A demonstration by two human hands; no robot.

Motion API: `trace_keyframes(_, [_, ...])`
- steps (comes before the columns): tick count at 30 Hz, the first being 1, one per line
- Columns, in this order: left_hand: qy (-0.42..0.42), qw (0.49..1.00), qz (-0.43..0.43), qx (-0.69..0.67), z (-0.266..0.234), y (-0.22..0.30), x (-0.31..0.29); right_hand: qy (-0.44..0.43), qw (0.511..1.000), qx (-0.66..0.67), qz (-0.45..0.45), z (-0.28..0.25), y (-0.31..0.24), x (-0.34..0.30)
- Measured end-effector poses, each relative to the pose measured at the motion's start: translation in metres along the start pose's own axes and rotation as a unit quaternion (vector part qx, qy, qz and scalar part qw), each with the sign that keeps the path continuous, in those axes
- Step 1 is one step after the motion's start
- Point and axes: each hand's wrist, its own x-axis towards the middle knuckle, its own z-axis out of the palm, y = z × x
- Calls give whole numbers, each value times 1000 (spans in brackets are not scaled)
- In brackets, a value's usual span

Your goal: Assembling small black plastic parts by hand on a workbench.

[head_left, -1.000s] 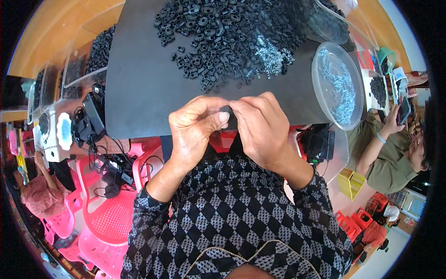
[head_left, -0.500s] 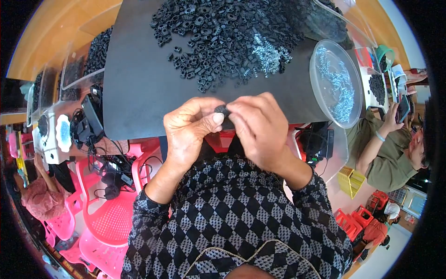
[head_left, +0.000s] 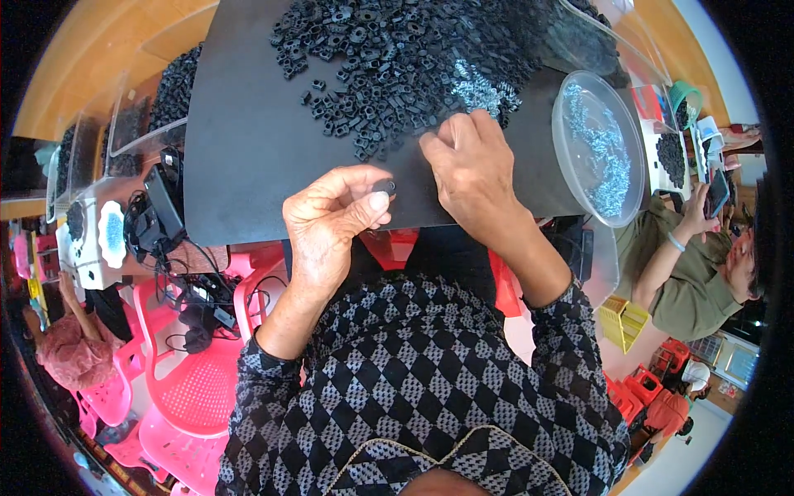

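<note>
The left grip (head_left: 329, 217) pinches a small black part (head_left: 383, 187) between thumb and forefinger, above the near edge of the dark counter (head_left: 240, 157); the digits cover much of the part, leaving its end visible, and its finer shape is hard to make out. The right grip (head_left: 475, 165) is turned knuckles-up just beside the small heap of metal springs (head_left: 478, 83), covering the heap's near edge. Its fingertips are hidden beneath the hand, so whether they press together or hold anything I cannot tell. Beyond lies a broad pile of black parts (head_left: 372, 70), cut off by the top border, its single pieces blending together. To the right, a clear round tub (head_left: 559, 149) contains more springs (head_left: 610, 178), too fine to separate.
</note>
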Motion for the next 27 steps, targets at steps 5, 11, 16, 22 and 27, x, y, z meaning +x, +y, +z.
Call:
trace_keyframes(5, [-24, 1000, -8, 5, -2, 1, 0, 31, 999, -3, -19, 5, 1, -1])
trace_keyframes(11, [-4, 1000, -6, 8, 3, 1, -1, 68, 991, 118, 17, -5, -11, -4])
trace_keyframes(16, [-4, 999, 33, 14, 14, -4, 1, 50, 976, 210, 18, -19, -32, -3])
trace_keyframes(22, [16, 995, 90, 45, 21, -9, -2, 87, 952, 277, 98, -16, -39, -6])
trace_keyframes(27, [21, 993, 114, 17, 25, -6, -3, 60, 887, 390, 239, -19, -44, -7])
